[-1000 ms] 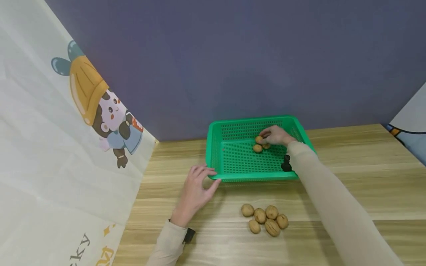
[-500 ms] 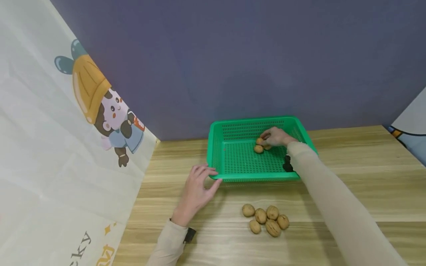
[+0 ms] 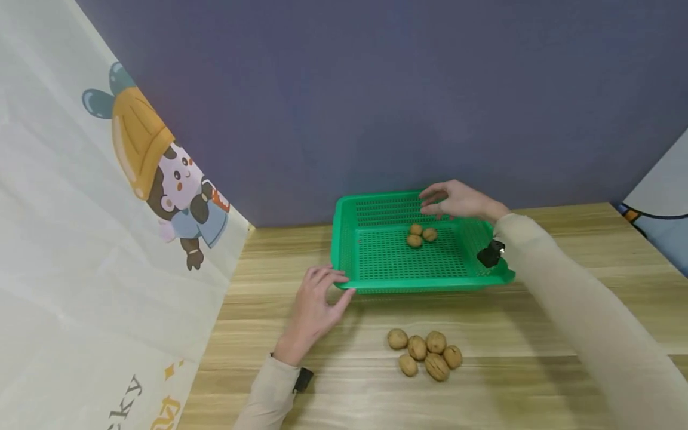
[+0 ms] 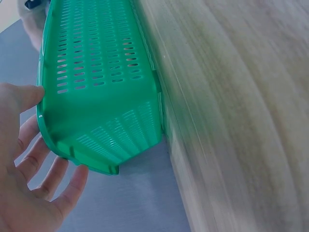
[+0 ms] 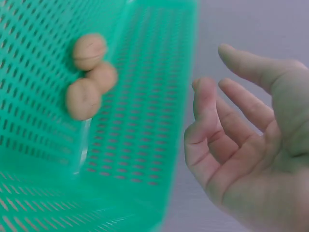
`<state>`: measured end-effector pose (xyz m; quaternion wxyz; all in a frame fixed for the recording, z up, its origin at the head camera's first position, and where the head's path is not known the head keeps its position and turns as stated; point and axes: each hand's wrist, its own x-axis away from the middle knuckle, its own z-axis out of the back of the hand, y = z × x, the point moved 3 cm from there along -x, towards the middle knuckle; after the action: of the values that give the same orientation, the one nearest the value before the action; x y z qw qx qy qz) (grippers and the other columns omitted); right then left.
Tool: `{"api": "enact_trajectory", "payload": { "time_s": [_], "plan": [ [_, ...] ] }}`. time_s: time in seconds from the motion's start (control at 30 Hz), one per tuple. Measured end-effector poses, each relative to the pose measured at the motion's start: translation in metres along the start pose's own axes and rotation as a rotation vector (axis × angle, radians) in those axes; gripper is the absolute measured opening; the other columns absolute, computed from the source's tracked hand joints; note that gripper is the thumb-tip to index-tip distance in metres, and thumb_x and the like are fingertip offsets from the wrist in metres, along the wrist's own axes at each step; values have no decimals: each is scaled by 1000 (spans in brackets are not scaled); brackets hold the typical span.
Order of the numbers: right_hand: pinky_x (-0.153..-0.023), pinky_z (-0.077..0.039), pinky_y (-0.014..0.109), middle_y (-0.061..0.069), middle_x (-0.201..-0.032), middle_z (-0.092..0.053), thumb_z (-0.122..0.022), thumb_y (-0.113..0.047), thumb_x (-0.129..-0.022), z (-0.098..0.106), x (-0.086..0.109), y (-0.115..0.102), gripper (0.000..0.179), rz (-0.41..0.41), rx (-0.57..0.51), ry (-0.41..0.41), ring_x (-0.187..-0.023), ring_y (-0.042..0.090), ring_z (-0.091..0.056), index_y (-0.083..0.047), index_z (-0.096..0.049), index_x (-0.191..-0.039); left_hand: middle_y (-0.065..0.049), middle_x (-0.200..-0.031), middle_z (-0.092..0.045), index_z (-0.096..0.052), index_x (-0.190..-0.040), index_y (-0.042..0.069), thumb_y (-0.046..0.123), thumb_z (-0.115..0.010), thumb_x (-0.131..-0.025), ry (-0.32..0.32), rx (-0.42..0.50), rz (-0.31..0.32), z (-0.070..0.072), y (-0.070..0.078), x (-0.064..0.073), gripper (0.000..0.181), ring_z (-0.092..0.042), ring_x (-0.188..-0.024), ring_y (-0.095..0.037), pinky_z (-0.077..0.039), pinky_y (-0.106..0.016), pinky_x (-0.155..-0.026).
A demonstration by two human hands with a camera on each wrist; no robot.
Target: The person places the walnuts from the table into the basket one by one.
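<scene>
My left hand (image 3: pixel 314 307) holds the front left corner of a green plastic basket (image 3: pixel 416 285), its thumb and fingertips spread around the rim. In the left wrist view, the thumb (image 4: pixel 31 96) touches one side of the corner and the fingers the other. Three walnuts (image 3: pixel 414 240) sit together on the basket floor towards the back. Above the basket's back right part is my right hand (image 3: pixel 459 200), with nothing in it. The right wrist view shows its fingers loosely bent and apart, beside the basket wall (image 5: pixel 145 96).
On the wooden table (image 3: pixel 564 286), several more walnuts (image 3: pixel 436 366) lie clustered in front of the basket. A dark blue-grey panel (image 3: pixel 376 107) rises behind it. A white sheet with a cartoon figure (image 3: pixel 183 179) borders the left side.
My right hand has let go of the walnuts and moved up and to the right, away from them. My left hand stays at the basket corner.
</scene>
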<state>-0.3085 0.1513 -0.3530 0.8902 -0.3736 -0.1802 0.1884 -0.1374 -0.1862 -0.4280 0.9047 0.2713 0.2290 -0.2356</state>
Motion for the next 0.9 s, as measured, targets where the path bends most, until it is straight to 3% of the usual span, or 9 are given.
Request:
{"api": "enact_trajectory", "payload": {
  "time_s": [0.17,0.37,0.4,0.57,0.73,0.9],
  "plan": [
    [-71,-56,38,14,-144,-67,-67,-33,-107,6,33,-18,52,69,16,30,-109,24,-69,-12,-55,-152,-8,-118,-79,-77,-107,10,27,-85,-91,22,-13,-15,0,0,0,24,-65,-124,-34,-56,-51,-109],
    [-87,-60,40,8,-138,-71,-69,-29,-106,-9,79,-29,42,176,87,89,-116,24,-70,-14,-63,-145,-8,-117,-78,-78,-107,10,26,-85,-91,33,-3,-15,-1,0,1,23,-65,-123,-34,-55,-51,-110],
    [-86,-60,38,7,-137,-72,-70,-29,-105,-13,87,-30,41,188,88,101,-112,21,-71,-15,-65,-143,-8,-117,-78,-78,-107,10,25,-85,-91,33,0,-14,-1,0,1,23,-65,-122,-34,-55,-51,-110],
    [-58,-52,29,2,-119,-76,-75,-23,-101,-38,120,-26,31,243,21,153,-81,14,-69,-18,-72,-131,-9,-117,-78,-77,-107,9,25,-85,-91,28,1,-17,-2,0,0,24,-66,-122,-34,-56,-51,-110],
    [-61,-56,26,-7,-106,-76,-80,-15,-97,-73,149,-15,25,339,-31,191,-80,6,-68,-20,-75,-121,-9,-118,-78,-77,-106,10,25,-85,-90,36,0,-29,-2,3,0,23,-66,-121,-33,-56,-51,-108],
    [-62,-58,24,-6,-98,-75,-81,-13,-95,-108,167,5,29,403,-72,117,-78,2,-65,-15,-74,-122,-9,-115,-78,-77,-106,9,23,-86,-89,55,7,-30,0,3,1,24,-66,-120,-35,-56,-52,-107]
  ]
}}
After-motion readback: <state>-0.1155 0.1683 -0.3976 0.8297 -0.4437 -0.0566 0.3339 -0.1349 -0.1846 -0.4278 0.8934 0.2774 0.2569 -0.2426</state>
